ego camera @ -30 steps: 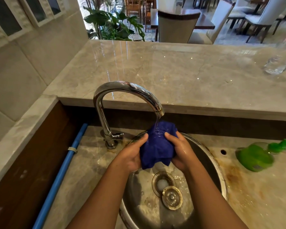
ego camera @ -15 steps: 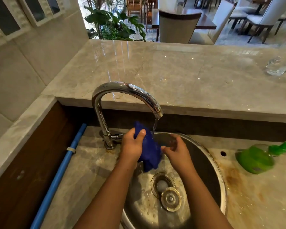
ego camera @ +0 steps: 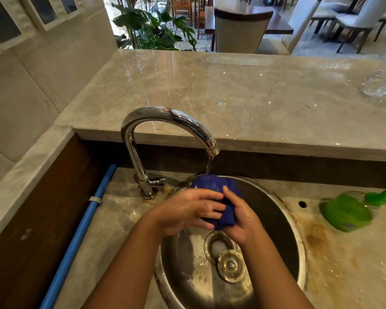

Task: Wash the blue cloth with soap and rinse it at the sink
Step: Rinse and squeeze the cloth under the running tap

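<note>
Two hands meet over one round stainless-steel sink basin (ego camera: 298, 237), and between them sits one bunched dark-blue cloth (ego camera: 210, 182). The left hand (ego camera: 185, 211) curls its fingers round the near face of the wad. The right hand (ego camera: 242, 221) grips the other side, with its thumb pressed on top. Both hands hold the cloth, closed narrow against it and against each other.

Just above the hands, one curved chrome tap (ego camera: 165, 115) drops a single thin stream of water (ego camera: 209, 166) onto the top edge of the cloth. Below the right hand lie one open drain (ego camera: 216, 245) and, just nearer, one round metal plug (ego camera: 231, 265).

Well to the right of the right hand, one green plastic pump bottle (ego camera: 343, 214) lies on its side on the stained marble counter (ego camera: 343, 264). Left of the left arm runs one blue pipe (ego camera: 80, 230).
</note>
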`<action>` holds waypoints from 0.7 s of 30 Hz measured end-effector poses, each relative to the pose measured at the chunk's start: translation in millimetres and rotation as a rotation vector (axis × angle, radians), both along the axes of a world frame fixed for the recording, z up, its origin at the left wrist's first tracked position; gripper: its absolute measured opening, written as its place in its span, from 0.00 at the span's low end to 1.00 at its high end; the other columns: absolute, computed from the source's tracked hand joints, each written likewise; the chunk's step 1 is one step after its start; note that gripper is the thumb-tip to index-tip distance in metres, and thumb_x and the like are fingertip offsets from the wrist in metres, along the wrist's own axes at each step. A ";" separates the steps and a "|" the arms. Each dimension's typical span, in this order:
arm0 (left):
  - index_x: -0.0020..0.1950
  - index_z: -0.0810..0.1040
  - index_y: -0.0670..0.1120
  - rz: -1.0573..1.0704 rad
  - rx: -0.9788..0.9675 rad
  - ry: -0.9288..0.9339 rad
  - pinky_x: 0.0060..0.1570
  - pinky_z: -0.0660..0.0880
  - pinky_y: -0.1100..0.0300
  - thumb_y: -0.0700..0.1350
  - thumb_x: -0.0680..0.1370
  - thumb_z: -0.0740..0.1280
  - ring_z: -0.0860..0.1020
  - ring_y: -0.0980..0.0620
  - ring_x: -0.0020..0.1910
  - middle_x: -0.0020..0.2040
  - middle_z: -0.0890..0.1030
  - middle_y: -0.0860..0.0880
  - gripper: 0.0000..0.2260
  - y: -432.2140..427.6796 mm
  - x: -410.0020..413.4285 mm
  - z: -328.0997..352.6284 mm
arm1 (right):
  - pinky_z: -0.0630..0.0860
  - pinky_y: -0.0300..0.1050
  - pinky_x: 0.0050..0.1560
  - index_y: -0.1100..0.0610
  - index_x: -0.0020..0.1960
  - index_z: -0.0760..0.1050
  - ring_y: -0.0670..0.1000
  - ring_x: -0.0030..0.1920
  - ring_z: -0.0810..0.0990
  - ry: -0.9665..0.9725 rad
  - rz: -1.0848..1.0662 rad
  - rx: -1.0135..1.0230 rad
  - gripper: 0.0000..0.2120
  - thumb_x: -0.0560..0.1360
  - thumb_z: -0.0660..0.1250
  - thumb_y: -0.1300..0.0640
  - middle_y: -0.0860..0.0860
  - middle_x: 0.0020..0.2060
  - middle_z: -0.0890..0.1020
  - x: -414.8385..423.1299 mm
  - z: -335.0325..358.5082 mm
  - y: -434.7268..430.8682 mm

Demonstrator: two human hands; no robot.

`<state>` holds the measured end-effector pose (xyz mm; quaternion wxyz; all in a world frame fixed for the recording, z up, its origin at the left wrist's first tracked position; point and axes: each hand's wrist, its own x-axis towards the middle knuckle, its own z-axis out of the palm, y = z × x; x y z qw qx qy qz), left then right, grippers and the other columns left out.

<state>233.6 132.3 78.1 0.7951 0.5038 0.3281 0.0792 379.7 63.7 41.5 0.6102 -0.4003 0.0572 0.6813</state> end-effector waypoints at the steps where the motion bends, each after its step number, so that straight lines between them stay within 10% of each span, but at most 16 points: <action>1: 0.66 0.76 0.40 0.096 0.009 -0.013 0.47 0.81 0.55 0.38 0.79 0.64 0.84 0.43 0.52 0.57 0.83 0.38 0.15 4.8 -5.5 -0.7 | 0.75 0.62 0.61 0.63 0.71 0.71 0.62 0.58 0.80 0.017 0.001 0.005 0.35 0.68 0.75 0.53 0.64 0.63 0.79 3.0 0.1 1.7; 3: 0.62 0.77 0.40 0.421 0.122 0.108 0.38 0.78 0.59 0.41 0.81 0.63 0.82 0.48 0.40 0.48 0.84 0.40 0.11 11.2 -7.3 -6.4 | 0.73 0.63 0.62 0.60 0.70 0.72 0.63 0.61 0.79 0.030 0.002 0.018 0.26 0.73 0.67 0.55 0.63 0.62 0.80 10.6 1.3 3.8; 6: 0.66 0.74 0.45 0.560 0.153 0.263 0.52 0.80 0.51 0.52 0.78 0.69 0.81 0.50 0.51 0.55 0.81 0.46 0.20 13.7 0.6 -23.2 | 0.73 0.62 0.64 0.58 0.68 0.73 0.64 0.61 0.79 0.052 0.056 0.084 0.23 0.73 0.66 0.57 0.63 0.61 0.81 19.0 5.1 3.4; 13: 0.63 0.79 0.47 0.546 -0.487 -0.073 0.66 0.72 0.39 0.53 0.73 0.72 0.80 0.38 0.61 0.58 0.84 0.41 0.21 -1.8 15.7 -44.4 | 0.72 0.62 0.64 0.59 0.71 0.70 0.64 0.60 0.80 0.116 0.158 0.179 0.40 0.61 0.78 0.60 0.64 0.65 0.78 17.0 -2.0 -2.9; 21: 0.56 0.78 0.49 0.595 -0.059 0.151 0.54 0.80 0.47 0.43 0.81 0.66 0.83 0.45 0.53 0.56 0.83 0.43 0.05 10.0 20.5 -28.4 | 0.78 0.60 0.59 0.57 0.61 0.78 0.60 0.56 0.84 -0.366 0.168 -0.006 0.14 0.76 0.69 0.57 0.59 0.55 0.85 26.8 1.2 12.6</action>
